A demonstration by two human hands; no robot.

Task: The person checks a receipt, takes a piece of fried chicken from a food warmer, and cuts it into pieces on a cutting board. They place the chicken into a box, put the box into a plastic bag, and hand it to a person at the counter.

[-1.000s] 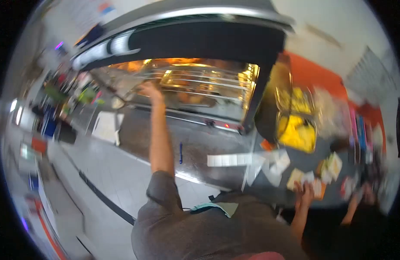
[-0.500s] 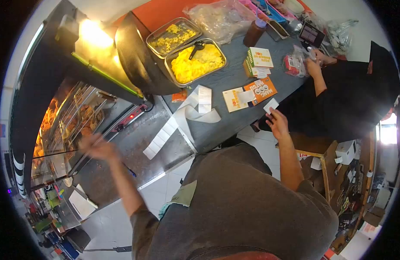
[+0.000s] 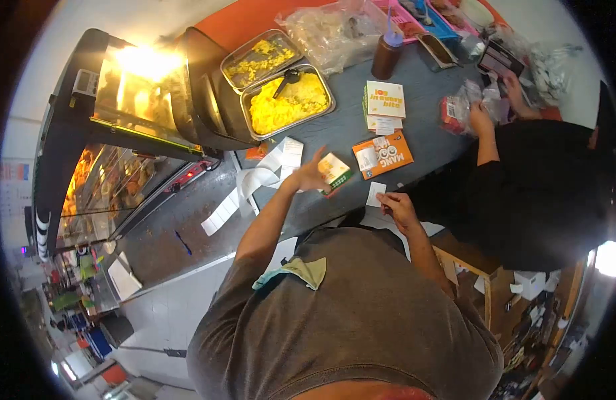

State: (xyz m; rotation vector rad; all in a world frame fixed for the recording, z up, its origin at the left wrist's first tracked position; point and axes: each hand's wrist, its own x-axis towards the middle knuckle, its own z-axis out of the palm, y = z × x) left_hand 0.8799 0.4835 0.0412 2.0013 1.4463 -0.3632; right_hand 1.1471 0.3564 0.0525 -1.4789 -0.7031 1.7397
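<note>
Forearms of the wearer both reach forward to the near edge of the grey counter (image 3: 351, 100). We record the left arm extended at a slant up and inward, its wrist above the left part of the counter. The left hand (image 3: 308, 177) has its fingers spread wide, thumb apart, at the left side of a small white-and-green box (image 3: 334, 170); we cannot tell whether the grip has closed on it. That box sits tilted in our view, toward the near edge, just left of an orange box (image 3: 391, 157) with a white label on its left end.

We find the right arm bent, forearm angled inward, and the right hand (image 3: 401, 208) narrowed to a pinch: thumb and forefinger hold a white slip (image 3: 376, 195) by its side at the near edge.

Farther in, beyond the orange box, we note a white-and-green stack (image 3: 385, 100) bearing a printed slip, and a brown bottle (image 3: 386, 59) toward the far edge. At the far left corner stand two metal trays of yellow food, the nearer tray (image 3: 332, 110) holding a black scoop (image 3: 291, 76). A white paper strip (image 3: 258, 180) crosses the left edge onto the steel worktop (image 3: 154, 227), where a blue pen (image 3: 183, 243) lies. At the right end, a co-worker's hands (image 3: 481, 121) are at a plastic-wrapped red packet (image 3: 451, 115).
</note>
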